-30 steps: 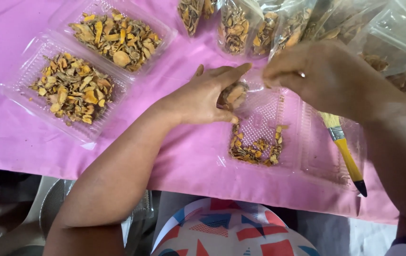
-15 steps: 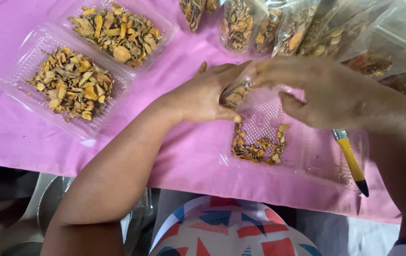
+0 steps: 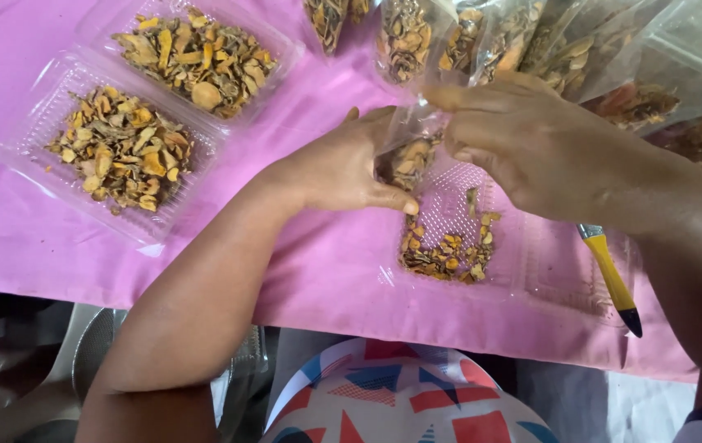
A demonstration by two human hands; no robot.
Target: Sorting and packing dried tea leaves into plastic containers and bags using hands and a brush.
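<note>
- The left hand (image 3: 343,168) and the right hand (image 3: 531,143) meet over a small clear plastic bag (image 3: 407,156) that holds dried yellow-brown pieces.
- The left hand's grip is closed on the bag: the thumb presses under it from the near side and the fingers lie along its far side.
- The right hand's grip is closed on the bag's upper edge, pinching the plastic between the fingertips (image 3: 441,97) and the thumb.
- The bag hangs just above the open clear tray (image 3: 449,238), which takes it as the landmark for the rest.
- That tray lies on the pink worktop cover (image 3: 302,271) and holds a thin scatter of the same dried pieces, mostly along its near edge.
- Right of the open tray, touching it, lies an empty clear tray half (image 3: 564,271), with a yellow-handled tool (image 3: 609,275) across it, its dark tip pointing toward the near edge of the worktop.
- Well to the left of the open tray lie two full clear trays: the nearer full tray (image 3: 117,152) and, beyond it, the farther full tray (image 3: 195,53), both heaped with dried pieces.
- Beyond the open tray, along the far side, several filled clear bags (image 3: 449,41) lie side by side.
- Nearer than the open tray, below the worktop edge, shows a patterned garment (image 3: 400,398) in red, blue and white.
</note>
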